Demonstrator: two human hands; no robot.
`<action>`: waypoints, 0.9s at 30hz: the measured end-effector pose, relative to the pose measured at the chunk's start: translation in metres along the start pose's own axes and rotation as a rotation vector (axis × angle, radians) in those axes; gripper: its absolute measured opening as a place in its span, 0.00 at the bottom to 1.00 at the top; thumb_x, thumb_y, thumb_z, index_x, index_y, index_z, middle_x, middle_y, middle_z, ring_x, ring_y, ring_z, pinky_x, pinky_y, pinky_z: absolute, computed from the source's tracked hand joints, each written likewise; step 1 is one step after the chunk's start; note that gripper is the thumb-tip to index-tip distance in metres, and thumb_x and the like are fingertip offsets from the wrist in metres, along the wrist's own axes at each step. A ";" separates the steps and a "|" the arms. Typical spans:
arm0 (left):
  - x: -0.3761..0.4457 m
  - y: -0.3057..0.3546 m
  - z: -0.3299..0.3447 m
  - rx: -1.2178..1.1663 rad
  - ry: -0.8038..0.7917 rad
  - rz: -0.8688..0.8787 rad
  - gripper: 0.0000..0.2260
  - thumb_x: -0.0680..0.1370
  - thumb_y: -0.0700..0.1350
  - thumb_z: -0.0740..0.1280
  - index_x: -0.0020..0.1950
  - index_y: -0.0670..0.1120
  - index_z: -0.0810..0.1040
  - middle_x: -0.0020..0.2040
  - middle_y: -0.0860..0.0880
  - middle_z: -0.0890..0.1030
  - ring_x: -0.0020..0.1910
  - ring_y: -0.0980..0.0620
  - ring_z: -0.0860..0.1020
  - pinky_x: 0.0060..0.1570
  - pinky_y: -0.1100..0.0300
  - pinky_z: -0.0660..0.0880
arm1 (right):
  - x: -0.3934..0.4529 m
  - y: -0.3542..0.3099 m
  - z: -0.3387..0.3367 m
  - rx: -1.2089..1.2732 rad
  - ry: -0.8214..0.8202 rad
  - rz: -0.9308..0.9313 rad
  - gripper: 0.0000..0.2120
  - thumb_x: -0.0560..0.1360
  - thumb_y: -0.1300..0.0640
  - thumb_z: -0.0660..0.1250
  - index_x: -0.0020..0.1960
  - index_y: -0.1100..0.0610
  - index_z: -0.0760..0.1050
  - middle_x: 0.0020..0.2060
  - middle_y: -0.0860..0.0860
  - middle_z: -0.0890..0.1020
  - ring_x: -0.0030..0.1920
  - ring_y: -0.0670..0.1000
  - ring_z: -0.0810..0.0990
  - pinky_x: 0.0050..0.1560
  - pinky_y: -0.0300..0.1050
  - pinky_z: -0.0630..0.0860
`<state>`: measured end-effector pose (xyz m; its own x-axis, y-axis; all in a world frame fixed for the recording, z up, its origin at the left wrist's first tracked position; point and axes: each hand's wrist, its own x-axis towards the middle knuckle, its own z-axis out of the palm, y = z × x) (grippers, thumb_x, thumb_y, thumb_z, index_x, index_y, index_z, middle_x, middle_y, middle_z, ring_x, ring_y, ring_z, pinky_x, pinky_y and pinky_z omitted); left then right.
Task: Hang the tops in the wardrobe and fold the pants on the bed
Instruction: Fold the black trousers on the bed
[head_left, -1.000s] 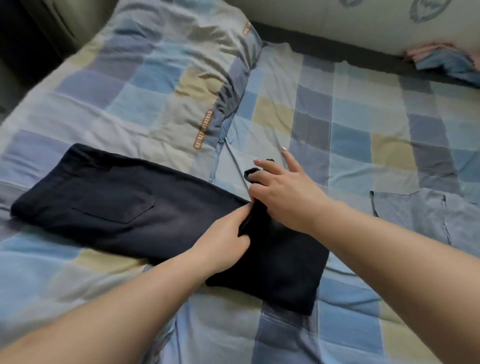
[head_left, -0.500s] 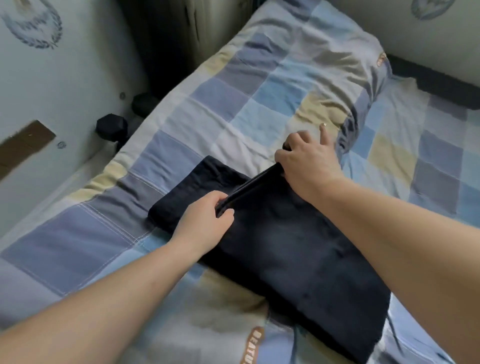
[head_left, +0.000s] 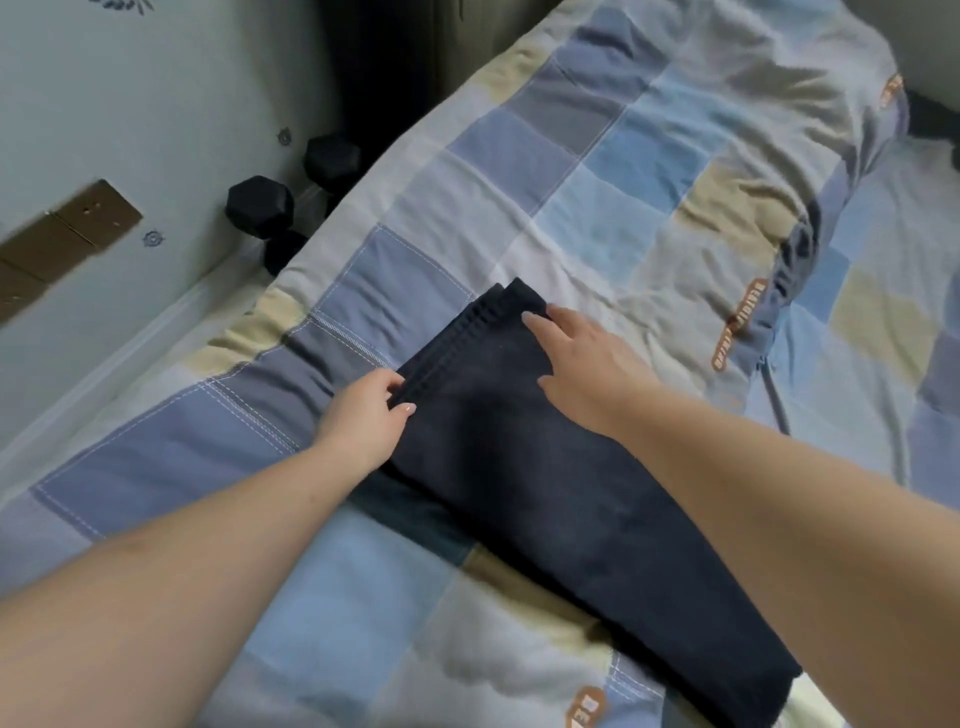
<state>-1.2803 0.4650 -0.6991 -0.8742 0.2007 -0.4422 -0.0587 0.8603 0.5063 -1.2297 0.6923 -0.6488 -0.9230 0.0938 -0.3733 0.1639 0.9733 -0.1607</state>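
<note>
Only illegible orange labels on the quilt beside dark pants

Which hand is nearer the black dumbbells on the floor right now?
Left. The left hand grips the dark pants' edge on the bed's side toward the dumbbells; the right hand rests flat on the pants, farther from them.
</note>
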 end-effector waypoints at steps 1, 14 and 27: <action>0.000 -0.001 0.004 0.011 0.018 -0.007 0.17 0.77 0.44 0.67 0.66 0.47 0.72 0.60 0.46 0.78 0.60 0.45 0.75 0.58 0.54 0.71 | -0.010 0.007 0.010 -0.009 -0.029 0.003 0.32 0.78 0.54 0.60 0.77 0.48 0.49 0.77 0.51 0.52 0.74 0.55 0.57 0.68 0.49 0.61; -0.083 0.104 0.154 0.582 -0.152 0.848 0.28 0.81 0.48 0.54 0.78 0.51 0.47 0.79 0.52 0.48 0.77 0.53 0.43 0.75 0.48 0.41 | -0.132 0.071 0.145 0.181 0.057 0.341 0.32 0.80 0.43 0.52 0.78 0.51 0.42 0.77 0.52 0.42 0.77 0.52 0.43 0.74 0.55 0.47; -0.081 0.092 0.205 1.103 -0.147 0.699 0.35 0.75 0.67 0.37 0.78 0.54 0.51 0.79 0.46 0.47 0.78 0.45 0.46 0.73 0.42 0.46 | -0.242 0.165 0.233 0.178 -0.107 0.551 0.34 0.76 0.32 0.41 0.76 0.45 0.36 0.76 0.50 0.36 0.76 0.51 0.35 0.73 0.59 0.42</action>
<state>-1.1161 0.6245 -0.7684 -0.4944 0.7458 -0.4465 0.8657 0.4686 -0.1759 -0.8985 0.7811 -0.7983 -0.6464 0.5448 -0.5342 0.6737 0.7362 -0.0643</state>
